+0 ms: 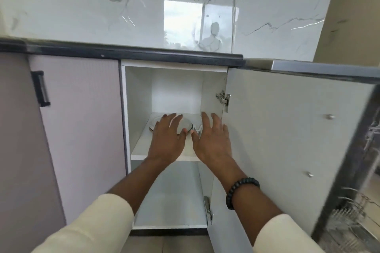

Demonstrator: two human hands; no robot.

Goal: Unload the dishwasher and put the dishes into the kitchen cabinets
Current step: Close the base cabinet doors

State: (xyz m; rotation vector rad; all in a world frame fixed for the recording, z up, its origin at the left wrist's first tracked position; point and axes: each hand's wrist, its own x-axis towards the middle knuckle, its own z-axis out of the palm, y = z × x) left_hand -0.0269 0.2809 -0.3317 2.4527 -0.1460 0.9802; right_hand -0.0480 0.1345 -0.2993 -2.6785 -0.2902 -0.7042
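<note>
A low cabinet stands open, and its white middle shelf [141,150] carries a shiny steel plate [186,123], partly hidden behind my left hand [168,137]. That hand hovers over the plate with its fingers spread and straight, holding nothing. My right hand [213,139] reaches in beside it, fingers straight and empty, with some shiny cutlery-like pieces [197,128] just visible between the two hands. The dishwasher rack [353,217] of wire tines shows at the far right, blurred.
The cabinet door [287,139] is swung open to the right, between me and the dishwasher. A closed door with a black handle [41,88] is on the left. A dark countertop edge [144,53] runs above. The lower cabinet compartment [170,197] is bare.
</note>
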